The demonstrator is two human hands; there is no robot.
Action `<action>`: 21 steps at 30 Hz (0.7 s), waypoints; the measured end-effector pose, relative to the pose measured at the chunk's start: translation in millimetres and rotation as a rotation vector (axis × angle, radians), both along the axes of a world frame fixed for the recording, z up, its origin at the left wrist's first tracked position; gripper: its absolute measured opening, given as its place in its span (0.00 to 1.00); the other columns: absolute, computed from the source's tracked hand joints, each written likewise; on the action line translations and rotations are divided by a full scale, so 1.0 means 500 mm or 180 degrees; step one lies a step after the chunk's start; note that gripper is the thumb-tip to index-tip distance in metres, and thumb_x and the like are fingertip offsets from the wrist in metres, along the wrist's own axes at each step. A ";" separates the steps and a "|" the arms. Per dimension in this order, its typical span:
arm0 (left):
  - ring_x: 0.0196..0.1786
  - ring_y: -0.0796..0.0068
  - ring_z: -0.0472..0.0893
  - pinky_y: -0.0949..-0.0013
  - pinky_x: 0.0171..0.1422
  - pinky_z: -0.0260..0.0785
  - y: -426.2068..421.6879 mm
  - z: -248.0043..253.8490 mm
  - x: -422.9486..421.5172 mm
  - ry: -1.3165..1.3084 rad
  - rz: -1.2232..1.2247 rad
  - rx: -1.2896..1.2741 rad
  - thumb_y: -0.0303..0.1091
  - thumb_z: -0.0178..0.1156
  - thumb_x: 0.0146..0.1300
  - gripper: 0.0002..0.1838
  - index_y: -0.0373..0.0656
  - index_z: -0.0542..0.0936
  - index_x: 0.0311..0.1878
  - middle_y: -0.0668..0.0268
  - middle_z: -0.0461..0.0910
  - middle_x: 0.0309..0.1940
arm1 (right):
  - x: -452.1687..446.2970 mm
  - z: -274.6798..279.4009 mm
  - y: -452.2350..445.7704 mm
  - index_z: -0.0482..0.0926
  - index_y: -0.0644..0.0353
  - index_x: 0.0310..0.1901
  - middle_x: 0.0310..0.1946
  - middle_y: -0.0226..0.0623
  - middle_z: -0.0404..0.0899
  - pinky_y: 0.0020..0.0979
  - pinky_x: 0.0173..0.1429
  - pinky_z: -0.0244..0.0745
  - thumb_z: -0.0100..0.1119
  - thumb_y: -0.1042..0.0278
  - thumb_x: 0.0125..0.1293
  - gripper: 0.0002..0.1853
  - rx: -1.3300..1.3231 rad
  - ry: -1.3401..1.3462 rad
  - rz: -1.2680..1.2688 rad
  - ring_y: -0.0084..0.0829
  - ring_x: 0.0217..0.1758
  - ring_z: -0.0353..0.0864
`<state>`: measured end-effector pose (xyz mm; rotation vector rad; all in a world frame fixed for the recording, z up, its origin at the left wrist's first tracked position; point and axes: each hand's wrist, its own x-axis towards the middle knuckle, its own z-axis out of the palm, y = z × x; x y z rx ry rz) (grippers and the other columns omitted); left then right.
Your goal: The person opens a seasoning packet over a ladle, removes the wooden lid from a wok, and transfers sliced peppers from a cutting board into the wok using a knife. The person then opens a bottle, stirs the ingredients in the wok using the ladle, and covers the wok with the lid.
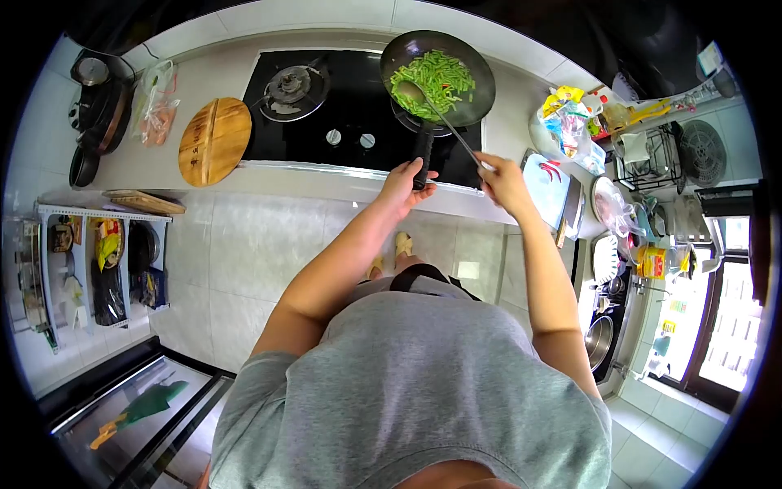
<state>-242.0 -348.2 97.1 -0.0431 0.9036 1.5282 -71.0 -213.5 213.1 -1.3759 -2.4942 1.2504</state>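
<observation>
A dark wok (479, 65) sits over the right burner of the black glass stove (269, 138). Cut green beans (444, 75) with a few red bits lie inside it. My left hand (401, 186) is wrapped around the wok's black handle (423, 151). In my right hand (505, 184) is the long thin handle of a metal ladle (461, 140). The ladle's bowl rests among the beans, at their left side. Both hands are at the front edge of the counter.
Left of the stove lies a round wooden lid (216, 140). On the right are a white cutting board (546, 189) with red chili pieces (551, 169), a knife beside it, and a bowl of bagged packets (566, 122). A shelf (106, 269) stands at left.
</observation>
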 end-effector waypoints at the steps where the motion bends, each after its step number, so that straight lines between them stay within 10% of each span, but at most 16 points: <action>1: 0.34 0.65 0.82 0.66 0.39 0.80 -0.001 -0.002 0.000 0.0036 0.0016 0.0004 0.43 0.56 0.72 0.17 0.40 0.72 0.52 0.51 0.81 0.47 | -0.031 -0.023 0.016 0.77 0.55 0.62 0.18 0.34 0.75 0.30 0.27 0.70 0.52 0.71 0.69 0.20 -0.0244 0.0155 -0.0169 0.24 0.18 0.73; 6: 0.34 0.67 0.82 0.67 0.39 0.80 -0.006 0.002 -0.005 0.0098 0.0031 0.0036 0.44 0.56 0.72 0.17 0.40 0.72 0.52 0.51 0.81 0.47 | -0.073 -0.122 0.133 0.72 0.59 0.65 0.20 0.29 0.72 0.23 0.19 0.64 0.49 0.70 0.72 0.21 -0.0461 0.0664 -0.0724 0.20 0.14 0.65; 13: 0.34 0.67 0.81 0.67 0.39 0.80 -0.005 0.000 -0.002 0.0085 0.0134 -0.0075 0.43 0.57 0.72 0.16 0.41 0.72 0.52 0.52 0.81 0.46 | 0.046 -0.054 0.071 0.68 0.61 0.67 0.22 0.32 0.72 0.20 0.15 0.50 0.48 0.72 0.72 0.23 -0.2793 0.1324 -0.1308 0.17 0.13 0.58; 19: 0.34 0.66 0.81 0.67 0.39 0.80 0.007 0.001 0.013 0.0018 0.0118 -0.0041 0.43 0.55 0.73 0.15 0.41 0.72 0.51 0.52 0.81 0.47 | -0.007 -0.083 0.129 0.73 0.55 0.65 0.27 0.42 0.80 0.31 0.22 0.69 0.48 0.74 0.70 0.22 -0.0509 0.0250 -0.0342 0.30 0.18 0.75; 21: 0.34 0.66 0.81 0.66 0.40 0.80 0.013 0.002 0.017 0.0042 0.0152 -0.0068 0.43 0.55 0.73 0.15 0.41 0.71 0.51 0.52 0.81 0.47 | -0.005 -0.085 0.158 0.76 0.53 0.63 0.35 0.53 0.84 0.44 0.41 0.79 0.48 0.75 0.68 0.22 0.1758 -0.0170 0.0151 0.48 0.36 0.85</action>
